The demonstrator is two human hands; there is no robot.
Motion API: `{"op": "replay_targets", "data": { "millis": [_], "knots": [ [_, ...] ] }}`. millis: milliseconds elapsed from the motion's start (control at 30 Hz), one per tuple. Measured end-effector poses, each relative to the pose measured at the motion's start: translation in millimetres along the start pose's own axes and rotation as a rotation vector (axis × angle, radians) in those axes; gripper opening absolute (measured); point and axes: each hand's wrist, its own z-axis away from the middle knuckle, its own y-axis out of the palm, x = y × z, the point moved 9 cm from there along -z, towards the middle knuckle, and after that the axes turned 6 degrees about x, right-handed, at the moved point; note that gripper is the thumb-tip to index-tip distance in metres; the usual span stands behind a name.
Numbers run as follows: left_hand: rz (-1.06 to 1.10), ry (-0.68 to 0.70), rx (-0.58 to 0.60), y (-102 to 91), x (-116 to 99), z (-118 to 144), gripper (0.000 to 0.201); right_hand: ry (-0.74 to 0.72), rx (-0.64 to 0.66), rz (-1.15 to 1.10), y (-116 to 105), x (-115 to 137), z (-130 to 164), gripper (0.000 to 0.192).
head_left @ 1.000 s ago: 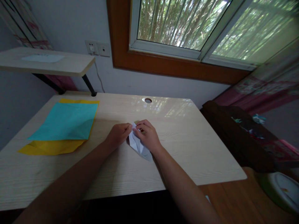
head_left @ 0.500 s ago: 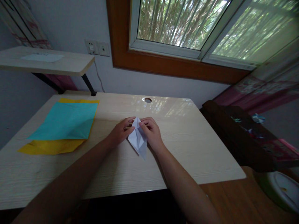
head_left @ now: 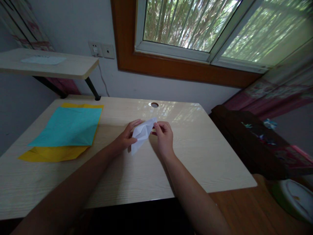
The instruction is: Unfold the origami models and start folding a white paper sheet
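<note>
A folded white sheet of paper (head_left: 142, 133), roughly diamond-shaped with creases and loose flaps, is held tilted just above the desk between my hands. My left hand (head_left: 126, 134) grips its left side, thumb in front and fingers behind. At its upper right corner, my right hand (head_left: 164, 134) pinches the paper between thumb and fingers. The fingers behind the paper are partly hidden.
Turquoise paper (head_left: 70, 126) lies over yellow paper (head_left: 53, 155) on the desk's (head_left: 200, 156) left side. A raised shelf (head_left: 80, 63) stands at the back left. Beyond the right edge are a dark wooden cabinet (head_left: 244, 143) and a round white-and-green object (head_left: 297, 195).
The folded paper has turned clockwise, its upper tip swinging from the top to the upper right. My right hand has shifted slightly right with that tip.
</note>
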Motion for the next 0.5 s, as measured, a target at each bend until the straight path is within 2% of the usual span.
{"op": "replay_targets", "data": {
  "millis": [67,133,233,300,433,500],
  "knots": [
    [-0.004,-0.101,-0.036,-2.2,6.4,1.2,0.082,-0.009,-0.014,0.014,-2.2,-0.2,-0.1,0.029],
    [-0.040,-0.154,-0.119,-10.6,9.8,2.0,0.076,-0.028,-0.028,0.042,-4.4,1.0,-0.4,0.029],
    [-0.192,-0.033,-0.317,-33.9,-4.3,3.0,0.054,-0.061,-0.052,0.086,-7.4,3.5,-0.9,0.029],
    [-0.286,-0.012,-0.420,-47.6,-10.3,5.2,0.043,-0.070,-0.065,0.111,-8.5,3.6,-1.3,0.029],
    [-0.251,-0.171,-0.495,-61.4,-1.4,8.8,0.042,-0.031,-0.090,0.046,-10.4,-4.2,-2.7,0.029],
    [-0.176,-0.172,-0.516,-61.7,1.5,9.4,0.039,0.006,-0.101,-0.040,-10.8,-10.3,-3.4,0.030]
  ]
}}
